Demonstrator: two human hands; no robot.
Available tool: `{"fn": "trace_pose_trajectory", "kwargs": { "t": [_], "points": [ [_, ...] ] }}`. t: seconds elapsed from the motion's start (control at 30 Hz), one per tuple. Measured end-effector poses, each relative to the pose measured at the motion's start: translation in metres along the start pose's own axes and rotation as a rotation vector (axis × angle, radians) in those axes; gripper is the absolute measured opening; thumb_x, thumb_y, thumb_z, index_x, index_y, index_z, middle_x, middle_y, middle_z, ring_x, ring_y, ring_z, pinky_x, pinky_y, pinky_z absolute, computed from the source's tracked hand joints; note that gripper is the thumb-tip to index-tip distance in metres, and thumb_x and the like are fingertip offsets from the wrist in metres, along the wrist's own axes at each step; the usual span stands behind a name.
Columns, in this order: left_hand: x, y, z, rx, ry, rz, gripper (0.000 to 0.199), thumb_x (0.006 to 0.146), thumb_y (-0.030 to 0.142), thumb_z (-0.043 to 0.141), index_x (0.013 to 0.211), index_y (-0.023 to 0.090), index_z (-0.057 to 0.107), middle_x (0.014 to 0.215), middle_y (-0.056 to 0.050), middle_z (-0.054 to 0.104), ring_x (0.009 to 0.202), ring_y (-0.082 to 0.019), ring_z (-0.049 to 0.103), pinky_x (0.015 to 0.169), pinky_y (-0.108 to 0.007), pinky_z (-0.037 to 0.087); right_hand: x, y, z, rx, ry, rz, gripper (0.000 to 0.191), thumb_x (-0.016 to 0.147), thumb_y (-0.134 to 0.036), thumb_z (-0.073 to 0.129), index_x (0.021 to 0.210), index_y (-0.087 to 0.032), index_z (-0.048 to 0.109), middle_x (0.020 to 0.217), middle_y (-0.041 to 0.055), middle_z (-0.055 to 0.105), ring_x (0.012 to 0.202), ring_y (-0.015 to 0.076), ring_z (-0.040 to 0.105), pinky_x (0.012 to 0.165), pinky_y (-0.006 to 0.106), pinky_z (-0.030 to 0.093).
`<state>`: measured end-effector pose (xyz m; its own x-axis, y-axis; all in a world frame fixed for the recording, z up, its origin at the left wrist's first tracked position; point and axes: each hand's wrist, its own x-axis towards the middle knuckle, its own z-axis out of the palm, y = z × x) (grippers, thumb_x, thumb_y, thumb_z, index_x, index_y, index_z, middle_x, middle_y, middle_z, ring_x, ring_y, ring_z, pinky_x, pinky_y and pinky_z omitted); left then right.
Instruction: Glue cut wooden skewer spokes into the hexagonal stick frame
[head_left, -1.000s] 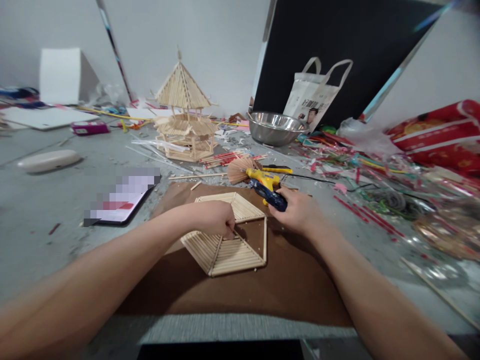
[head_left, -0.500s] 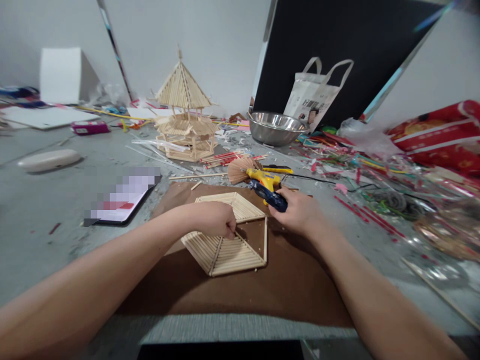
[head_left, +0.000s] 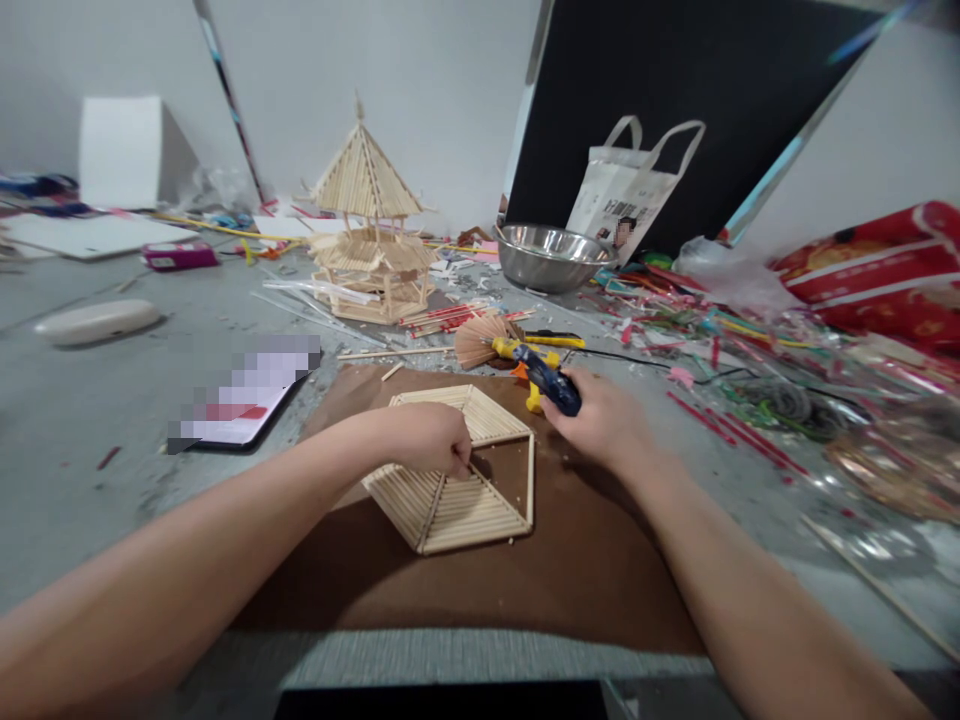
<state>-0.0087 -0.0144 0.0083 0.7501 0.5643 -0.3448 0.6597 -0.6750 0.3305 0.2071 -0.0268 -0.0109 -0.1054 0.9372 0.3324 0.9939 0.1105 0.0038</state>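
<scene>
A hexagonal panel of pale wooden sticks (head_left: 480, 517) lies on a brown sheet (head_left: 480, 600), with one wedge on its right side unfilled. My left hand (head_left: 439, 440) is closed over the panel's middle, fingers pinched at the inner edge of the unfilled wedge; anything between the fingertips is too small to make out. My right hand (head_left: 596, 415) grips a dark blue tool (head_left: 553, 383), like pliers or cutters, just beyond the panel's right corner. A yellow glue gun (head_left: 535, 398) is directly behind the tool, partly covered by it.
A stick pagoda model (head_left: 367, 180) stands at the back, near a steel bowl (head_left: 555, 258). Left of the sheet lies a phone (head_left: 251, 400). A folded paper fan (head_left: 480, 340) and yellow cutter (head_left: 559, 339) rest behind the glue gun. Colourful scraps (head_left: 787, 400) spread across the right.
My right hand has shifted slightly to the right with the dark blue tool, whose angle has changed, showing more of the yellow glue gun. My left hand stays in place.
</scene>
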Motion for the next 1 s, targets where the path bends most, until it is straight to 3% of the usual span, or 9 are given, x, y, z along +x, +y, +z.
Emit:
{"fn": "trace_pose_trajectory", "kwargs": {
  "t": [0.33,0.53,0.67,0.77,0.83,0.9,1.0],
  "points": [
    [0.000,-0.002,0.002,-0.012,0.010,-0.001,0.024,0.064,0.036,0.049,0.073,0.020,0.065,0.064,0.000,0.061,0.054,-0.010,0.047,0.048,-0.020,0.029,0.016,0.046,0.007,-0.180,0.050,0.401,0.075,0.065,-0.067,0.026,0.104,-0.007,0.047,0.088,0.0196,0.057,0.086,0.0318,0.052,0.067,0.039,0.037],
    [0.000,0.002,0.000,-0.016,0.007,-0.005,0.023,0.063,0.035,0.049,0.072,0.020,0.065,0.065,-0.001,0.062,0.056,-0.010,0.048,0.049,-0.020,0.030,0.019,0.074,0.026,-0.180,-0.082,0.621,0.080,0.062,-0.070,0.027,0.104,-0.005,0.049,0.103,0.0257,0.050,0.098,0.0386,0.043,0.072,0.048,0.034],
    [0.001,0.000,0.001,-0.012,0.010,0.006,0.023,0.064,0.035,0.050,0.072,0.020,0.065,0.066,0.000,0.062,0.056,-0.010,0.048,0.049,-0.020,0.029,0.018,0.075,0.032,-0.200,-0.086,0.567,0.071,0.067,-0.063,0.031,0.105,-0.005,0.049,0.107,0.0248,0.048,0.100,0.0388,0.041,0.076,0.053,0.027],
    [0.001,-0.003,0.002,-0.015,0.014,0.033,0.024,0.064,0.036,0.050,0.073,0.020,0.064,0.066,0.000,0.062,0.057,-0.010,0.048,0.050,-0.020,0.030,0.018,0.061,0.023,-0.193,0.109,0.405,0.054,0.073,-0.051,0.033,0.104,-0.010,0.049,0.111,0.0195,0.047,0.103,0.0339,0.039,0.081,0.050,0.026],
    [0.001,-0.004,0.002,-0.022,0.015,0.041,0.024,0.064,0.035,0.050,0.074,0.020,0.064,0.067,0.000,0.062,0.057,-0.010,0.048,0.050,-0.020,0.030,0.018,0.044,0.017,-0.106,0.217,0.210,0.043,0.078,-0.041,0.029,0.101,-0.012,0.051,0.104,0.0142,0.053,0.100,0.0251,0.044,0.082,0.038,0.030],
    [0.001,-0.005,0.001,-0.028,0.013,0.038,0.023,0.064,0.035,0.050,0.073,0.020,0.064,0.067,0.000,0.062,0.057,-0.010,0.048,0.050,-0.020,0.030,0.018,0.025,0.015,0.006,0.141,0.069,0.039,0.080,-0.039,0.026,0.089,-0.016,0.056,0.090,0.0094,0.059,0.086,0.0191,0.052,0.075,0.030,0.035],
    [0.001,-0.003,0.001,-0.031,0.010,0.037,0.023,0.064,0.035,0.049,0.072,0.019,0.064,0.065,0.000,0.061,0.057,-0.010,0.048,0.049,-0.020,0.031,0.019,0.005,0.022,0.081,-0.019,0.079,0.039,0.077,-0.046,0.032,0.089,-0.018,0.055,0.077,0.0065,0.062,0.072,0.0185,0.056,0.063,0.028,0.038]
  ]
}}
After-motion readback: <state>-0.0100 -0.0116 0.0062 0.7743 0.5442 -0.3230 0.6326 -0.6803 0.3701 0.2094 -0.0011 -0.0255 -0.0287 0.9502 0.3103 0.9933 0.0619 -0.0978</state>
